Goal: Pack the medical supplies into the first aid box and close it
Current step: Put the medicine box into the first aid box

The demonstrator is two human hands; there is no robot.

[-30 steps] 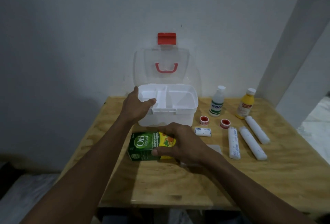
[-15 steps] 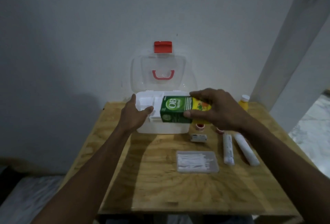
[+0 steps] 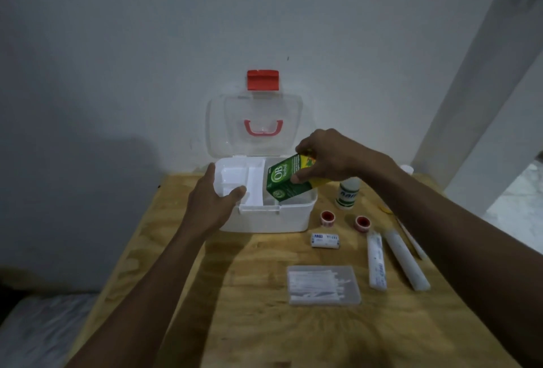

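The white first aid box [image 3: 273, 220] stands at the table's back with its clear lid [image 3: 255, 124] upright against the wall. My left hand [image 3: 211, 203] grips the box's left front corner, thumb over the rim. My right hand [image 3: 326, 156] holds a green and yellow medicine carton [image 3: 286, 181] tilted, its lower end inside the box's right compartment. On the table lie a clear case of cotton swabs [image 3: 323, 285], a small bandage roll [image 3: 325, 240], two red tape rolls [image 3: 327, 217] [image 3: 362, 222], long white wrapped rolls [image 3: 376, 262] and a white bottle [image 3: 347, 193].
The wooden table [image 3: 249, 323] stands against a grey wall. Its left edge drops to the floor. A white pillar [image 3: 482, 74] rises at the right. A second long roll [image 3: 407, 262] lies beside my right forearm, which hides things behind it.
My right hand lifted the carton off the table front, carried it back over the box and tipped it down into the right compartment. The swab case under it is now uncovered. My left hand stayed.
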